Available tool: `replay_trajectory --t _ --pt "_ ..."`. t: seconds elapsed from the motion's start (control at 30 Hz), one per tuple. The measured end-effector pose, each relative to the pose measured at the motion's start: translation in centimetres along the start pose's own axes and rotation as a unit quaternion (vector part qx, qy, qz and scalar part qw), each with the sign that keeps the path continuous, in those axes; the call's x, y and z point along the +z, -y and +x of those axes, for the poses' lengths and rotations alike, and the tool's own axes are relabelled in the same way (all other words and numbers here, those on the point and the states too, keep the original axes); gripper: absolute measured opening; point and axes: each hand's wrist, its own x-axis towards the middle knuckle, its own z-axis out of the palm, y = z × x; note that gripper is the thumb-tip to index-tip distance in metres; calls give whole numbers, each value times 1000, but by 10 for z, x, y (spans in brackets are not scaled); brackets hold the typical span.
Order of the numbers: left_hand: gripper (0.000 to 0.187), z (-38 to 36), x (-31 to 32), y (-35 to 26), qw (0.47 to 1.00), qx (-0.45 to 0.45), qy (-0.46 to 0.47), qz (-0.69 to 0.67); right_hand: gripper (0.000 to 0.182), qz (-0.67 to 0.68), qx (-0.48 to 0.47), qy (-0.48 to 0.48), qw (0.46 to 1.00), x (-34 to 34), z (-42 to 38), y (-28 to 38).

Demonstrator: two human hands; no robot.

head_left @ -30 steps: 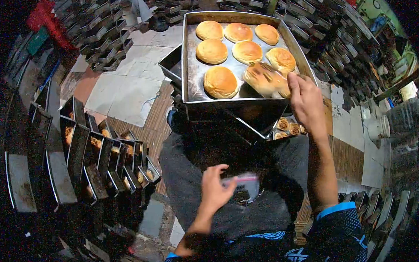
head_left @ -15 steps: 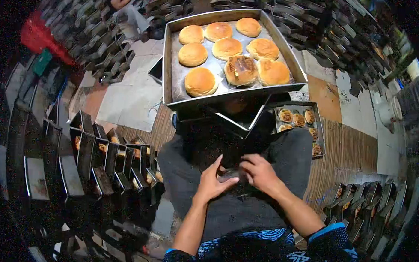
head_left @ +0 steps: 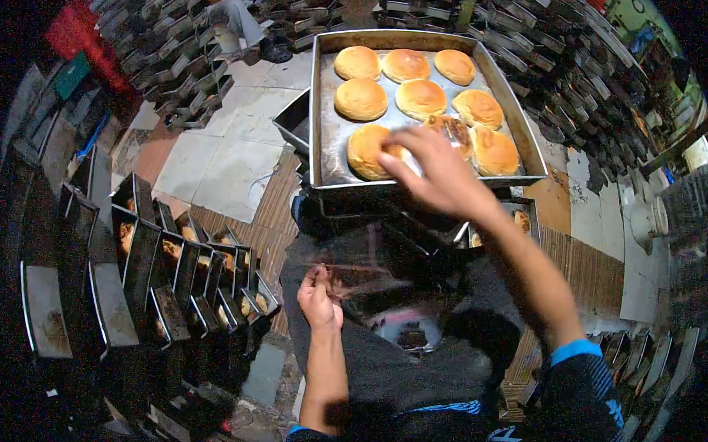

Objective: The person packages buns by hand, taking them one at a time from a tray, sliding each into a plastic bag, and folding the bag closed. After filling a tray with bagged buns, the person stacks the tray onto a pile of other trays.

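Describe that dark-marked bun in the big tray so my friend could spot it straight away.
Find the large metal tray at the upper centre. In its nearest row, look between the left bun and the right bun, where the right hand partly hides the dark-marked bun. Its dark brown patches set it apart from the plain golden tops around it.
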Motion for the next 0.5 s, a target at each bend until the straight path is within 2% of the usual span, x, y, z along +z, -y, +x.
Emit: replay_trajectory --t 0.03,0.07,0.13,0.2,0.23,0.27,0.33,0.4,0.43,0.47,0.5 --pt "9 1 -2 0 1000 -1 -5 -3 43 -47 42 124 990 13 29 -17" --pt "9 1 -4 2 1000 9 -4 6 50 -63 49 192 978 36 52 -40" --pt "9 6 -9 1 1000 24 -10 10 62 -40 51 313 948 56 92 -54" --pt "8 11 -14 -1 999 14 -8 -34 65 -115 90 405 902 51 120 -38" --pt "8 10 -8 -4 999 12 -26 -40 63 -120 62 471 872 42 128 -32" --pt "8 9 -9 -6 998 9 -37 -45 59 -149 -28 509 847 32 130 -28" --pt "7 7 -13 -9 998 -2 -5 -70 61 -49 -99 429 897 13 108 -55" --pt "6 4 -10 -12 999 6 2 -51 59 -53 -19 373 926 -15 88 -49" --pt "5 2 -8 -15 999 14 2 -46 54 54 95 296 949 -30 73 -40" --pt "4 1 -6 -18 999 23 3 -42 49 158 202 208 944 -44 56 -27" --pt "3 0 -6 -21 999 23 -16 -32 48 283 242 115 921 -58 37 -14"
